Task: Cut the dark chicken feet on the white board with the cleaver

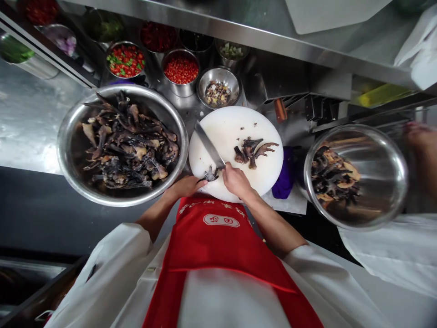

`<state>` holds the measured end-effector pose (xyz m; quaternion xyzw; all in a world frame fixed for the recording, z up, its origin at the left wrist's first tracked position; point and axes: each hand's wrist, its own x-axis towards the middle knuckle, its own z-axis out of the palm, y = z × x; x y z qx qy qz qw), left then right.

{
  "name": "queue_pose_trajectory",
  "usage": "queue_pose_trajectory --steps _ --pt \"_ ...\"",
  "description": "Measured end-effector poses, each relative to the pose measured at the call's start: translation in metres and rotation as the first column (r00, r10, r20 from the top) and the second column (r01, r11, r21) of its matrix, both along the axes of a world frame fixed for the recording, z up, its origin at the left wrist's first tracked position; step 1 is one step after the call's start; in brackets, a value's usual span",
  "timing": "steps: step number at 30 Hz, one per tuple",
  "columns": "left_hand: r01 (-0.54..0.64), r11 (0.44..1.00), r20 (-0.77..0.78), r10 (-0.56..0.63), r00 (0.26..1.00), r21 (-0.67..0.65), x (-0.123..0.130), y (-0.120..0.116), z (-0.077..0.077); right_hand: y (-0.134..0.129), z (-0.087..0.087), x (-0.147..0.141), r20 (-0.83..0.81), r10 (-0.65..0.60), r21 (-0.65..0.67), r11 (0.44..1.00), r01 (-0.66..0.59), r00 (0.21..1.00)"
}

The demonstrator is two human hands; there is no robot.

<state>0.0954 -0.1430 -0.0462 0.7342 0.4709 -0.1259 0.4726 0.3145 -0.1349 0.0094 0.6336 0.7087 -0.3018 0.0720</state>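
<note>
My right hand (236,181) is wrapped round the handle of a knife (209,145), whose blade lies slanting up and left over the round white board (218,123). At the board's lower left edge, my left hand (188,186) holds a dark chicken foot (209,174) by one end, close to the knife. Several dark pieces (251,151) rest on the right half of the board. Beside my left hand stands a large steel bowl (64,150) heaped with dark chicken feet (133,141). A small steel bowl (235,86) of chopped scraps sits behind the board.
Another steel bowl (398,182) with dark pieces stands at the right, near a co-worker's arm (423,146). Tins of chopped red peppers (180,70) line the back under a steel shelf (218,20). Purple cloth (284,175) lies right of the board.
</note>
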Motion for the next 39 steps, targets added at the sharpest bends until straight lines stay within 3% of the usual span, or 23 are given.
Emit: queue_pose_trajectory --steps 5,8,13,18,24,26,28,30,31,32,34,36,37,39 --pt "0.053 0.999 -0.06 -0.053 0.997 0.007 0.002 0.0 0.003 0.002 -0.008 -0.007 0.049 0.036 -0.03 0.999 -0.034 0.998" --pt "0.056 0.998 -0.125 -0.053 0.991 0.02 0.004 -0.001 0.004 0.007 0.003 0.0 0.033 0.046 -0.027 0.999 -0.046 0.998" --pt "0.037 0.999 -0.127 -0.034 0.991 0.025 0.004 -0.003 0.003 0.006 0.02 0.009 -0.003 -0.005 0.101 0.995 0.006 1.0" --pt "-0.014 1.0 -0.096 0.013 0.995 -0.015 0.003 -0.003 0.002 -0.003 -0.002 -0.002 0.053 0.074 -0.057 0.996 -0.071 0.996" --pt "-0.091 0.99 0.018 0.093 0.995 -0.104 -0.003 -0.009 0.006 -0.004 -0.02 0.003 0.027 0.066 -0.037 0.997 -0.065 0.997" --pt "-0.169 0.976 0.125 0.187 0.974 -0.141 -0.009 -0.015 0.004 -0.002 -0.025 0.012 -0.029 0.031 -0.022 0.999 -0.031 0.999" --pt "-0.329 0.932 0.231 0.357 0.905 -0.152 -0.016 -0.024 -0.001 0.001 -0.031 0.022 -0.117 -0.032 0.005 0.999 0.033 0.993" --pt "-0.517 0.818 0.312 0.575 0.757 -0.252 -0.022 -0.035 -0.009 0.003 -0.037 0.032 -0.218 -0.118 0.018 0.992 0.125 0.969" --pt "-0.597 0.721 0.335 0.692 0.639 -0.352 -0.025 -0.041 -0.013 0.004 -0.038 0.036 -0.266 -0.164 0.019 0.984 0.175 0.95" --pt "-0.652 0.593 0.337 0.805 0.488 -0.472 -0.027 -0.048 -0.016 0.003 -0.039 0.039 -0.309 -0.206 0.014 0.975 0.221 0.928" --pt "-0.662 0.281 0.262 0.956 0.131 -0.695 -0.03 -0.063 -0.024 0.0 -0.038 0.044 -0.376 -0.271 0.0 0.956 0.293 0.886" --pt "-0.578 0.002 0.14 0.971 -0.195 -0.816 -0.03 -0.078 -0.03 -0.007 -0.034 0.047 -0.406 -0.289 -0.003 0.949 0.315 0.867" --pt "-0.52 -0.093 0.089 0.945 -0.314 -0.849 -0.029 -0.084 -0.033 -0.012 -0.032 0.048 -0.405 -0.278 -0.002 0.953 0.303 0.871" --pt "-0.423 -0.199 0.038 0.871 -0.489 -0.884 -0.025 -0.093 -0.037 -0.021 -0.029 0.05 -0.365 -0.219 0.005 0.971 0.237 0.905"
